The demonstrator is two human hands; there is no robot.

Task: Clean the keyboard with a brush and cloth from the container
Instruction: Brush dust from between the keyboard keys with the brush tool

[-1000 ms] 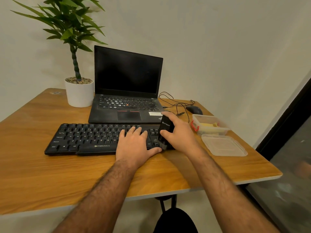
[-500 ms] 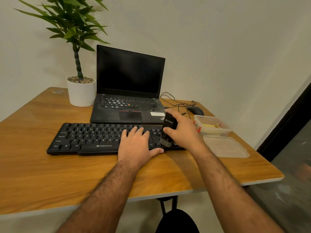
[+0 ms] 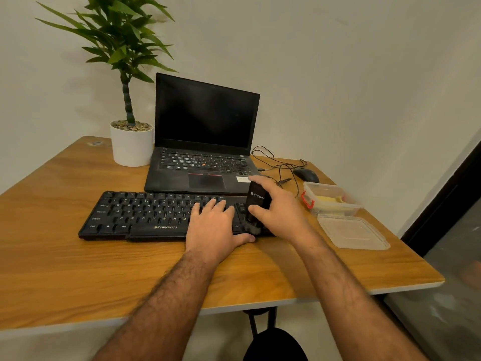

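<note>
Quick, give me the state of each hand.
Left hand: open, flat on the keyboard.
Right hand: gripping the brush.

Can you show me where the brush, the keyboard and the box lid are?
brush (image 3: 256, 201), head view, on its black handle.
keyboard (image 3: 145, 212), head view, on the letter keys.
box lid (image 3: 351, 231), head view, on its flat clear middle.

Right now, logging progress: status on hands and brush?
Left hand flat on keyboard. Right hand grips brush, bristles on right-end keys. Nothing in the way.
</note>
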